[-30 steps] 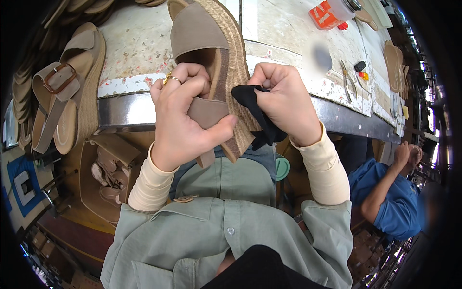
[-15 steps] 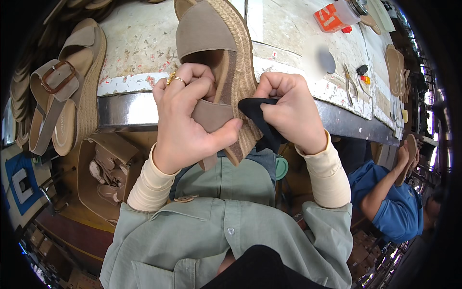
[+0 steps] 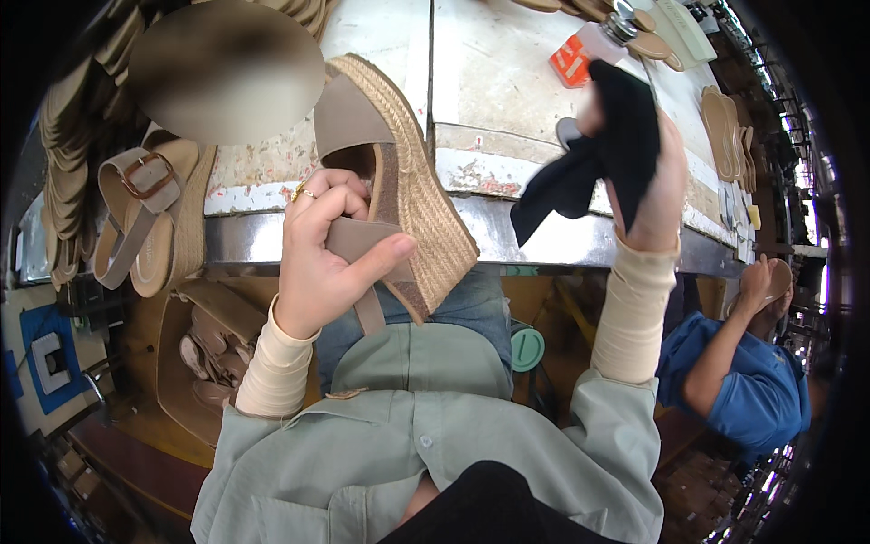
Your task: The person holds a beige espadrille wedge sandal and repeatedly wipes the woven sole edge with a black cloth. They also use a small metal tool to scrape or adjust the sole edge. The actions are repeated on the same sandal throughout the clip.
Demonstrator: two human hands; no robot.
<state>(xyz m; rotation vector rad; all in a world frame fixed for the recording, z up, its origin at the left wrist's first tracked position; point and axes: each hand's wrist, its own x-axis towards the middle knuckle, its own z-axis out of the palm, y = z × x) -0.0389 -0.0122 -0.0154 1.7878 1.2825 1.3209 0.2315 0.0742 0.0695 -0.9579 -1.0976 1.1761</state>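
My left hand [image 3: 313, 258] grips a taupe wedge sandal [image 3: 421, 208] with a woven rope-like sole. Its fingers reach under the strap and its thumb presses on the taupe ankle piece. The sandal is tilted at the bench's front edge, heel toward me. Raised over the bench to the right, my right hand [image 3: 666, 195] holds a black cloth [image 3: 630, 131] that hangs down and hides most of the fingers. Just beyond the cloth stands a clear bottle [image 3: 598, 45] with an orange label and a metal top.
Another taupe sandal with a brown buckle [image 3: 145, 177] rests at the bench's left, beside stacked soles [image 3: 68, 172]. Below, a cardboard box [image 3: 181, 354] holds more shoes. Tan insoles [image 3: 720, 131] lie at the right. A co-worker in a blue shirt [image 3: 739, 381] handles a sole.
My right hand has drawn the black cloth away from the sandal and moved it up and right, toward the bottle. The sandal, still in my left hand, has shifted slightly in view.
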